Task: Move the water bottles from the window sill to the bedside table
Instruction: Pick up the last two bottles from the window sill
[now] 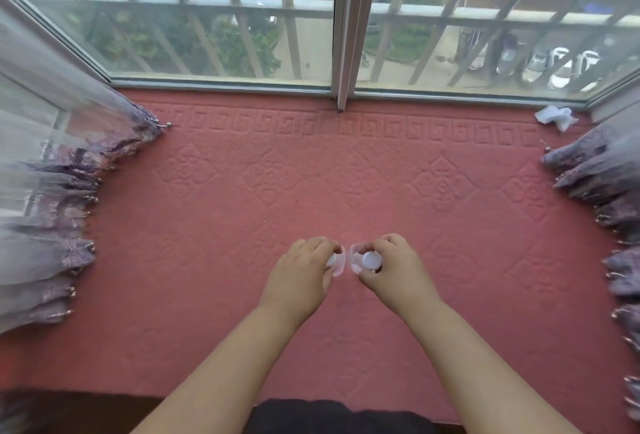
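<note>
Two clear plastic water bottles stood side by side on the window sill (242, 191), just below the middle of the frame, seen almost straight down so that little more than their white caps and shoulders showed. The left bottle (337, 262) was largely hidden under the person's left hand (301, 274), whose fingers curled over its top and gripped it near the cap. The right bottle (363, 260) showed its round white cap plainly; the right hand (394, 271) pinched it at the neck, fingers and thumb closed round it. The two bottles sat just beside each other, nearly touching, and I could not tell whether either had left the surface.

The sill was covered by one salmon-red embossed mat with a key-pattern border along its far edge. Two sheer purple curtains bunched onto it, one (52, 208) at the left edge of the frame and one (602, 198) at the right. One crumpled white tissue (556, 117) lay in the upper right corner of the mat, well apart from the bottles. Across the top of the frame ran the window (221, 18), two panes meeting at a central frame, with railings and parked cars beyond.
</note>
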Tool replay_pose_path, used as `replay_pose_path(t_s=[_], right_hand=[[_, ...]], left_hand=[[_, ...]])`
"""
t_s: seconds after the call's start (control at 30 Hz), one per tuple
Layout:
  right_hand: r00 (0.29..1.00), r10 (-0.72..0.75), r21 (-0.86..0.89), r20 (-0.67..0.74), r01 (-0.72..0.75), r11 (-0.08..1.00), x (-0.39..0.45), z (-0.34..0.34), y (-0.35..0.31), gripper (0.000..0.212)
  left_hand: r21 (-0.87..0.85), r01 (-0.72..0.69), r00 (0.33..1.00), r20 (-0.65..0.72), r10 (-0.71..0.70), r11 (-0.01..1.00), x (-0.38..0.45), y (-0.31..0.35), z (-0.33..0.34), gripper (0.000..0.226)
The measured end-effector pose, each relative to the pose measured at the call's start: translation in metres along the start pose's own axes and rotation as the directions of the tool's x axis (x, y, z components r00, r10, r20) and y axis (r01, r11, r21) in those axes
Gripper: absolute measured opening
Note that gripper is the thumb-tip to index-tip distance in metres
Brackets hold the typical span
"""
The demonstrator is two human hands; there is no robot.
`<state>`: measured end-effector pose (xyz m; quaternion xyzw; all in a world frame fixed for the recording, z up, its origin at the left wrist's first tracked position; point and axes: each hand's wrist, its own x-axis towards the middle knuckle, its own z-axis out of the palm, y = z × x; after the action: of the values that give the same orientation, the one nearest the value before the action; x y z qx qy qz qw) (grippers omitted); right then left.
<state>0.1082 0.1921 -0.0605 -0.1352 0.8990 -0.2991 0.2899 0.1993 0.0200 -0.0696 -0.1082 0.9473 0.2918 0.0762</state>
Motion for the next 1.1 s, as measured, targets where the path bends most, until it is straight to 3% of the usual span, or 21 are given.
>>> replay_pose_path(t_s=[0.1,0.23,0.4,0.53,0.8,0.97,1.1], right_hand=[[1.000,-0.003,0.068,-0.022,0.005,0.998,-0.020,0.012,0.010,0.023],[0.996,-0.008,0.134,-0.092,0.021,0.991,-0.033,0.026,0.028,0.030],[0.996,0.036,-0.034,-0.082,-0.039,0.999,-0.033,0.040,0.042,0.054],[0.992,0.107,0.096,-0.064,-0.101,0.990,-0.030,0.045,0.033,0.053],[0.990,0.125,0.049,-0.063,-0.122,0.991,-0.066,0.002,0.010,0.044],[0.984,0.026,0.171,-0.178,0.005,0.985,-0.129,-0.052,-0.022,0.038],[0.936,-0.110,0.163,-0.335,0.173,0.971,-0.181,-0.107,-0.067,0.022]], left_hand=[[-0.035,0.042,0.999,0.035,-0.041,0.998,-0.021,0.003,0.011,0.030],[-0.048,0.115,0.985,0.134,-0.108,0.992,-0.025,-0.002,0.023,0.049],[-0.013,0.208,0.944,0.264,-0.198,0.978,-0.015,-0.007,0.031,0.064],[-0.003,0.215,0.949,0.237,-0.209,0.977,-0.016,-0.005,0.036,0.066],[0.035,0.152,0.974,0.162,-0.156,0.988,-0.039,0.032,-0.008,0.067],[0.005,0.044,0.998,0.042,-0.044,0.999,-0.077,0.090,-0.076,0.073],[0.003,-0.028,0.996,-0.090,0.028,1.000,-0.114,0.133,-0.131,0.076]])
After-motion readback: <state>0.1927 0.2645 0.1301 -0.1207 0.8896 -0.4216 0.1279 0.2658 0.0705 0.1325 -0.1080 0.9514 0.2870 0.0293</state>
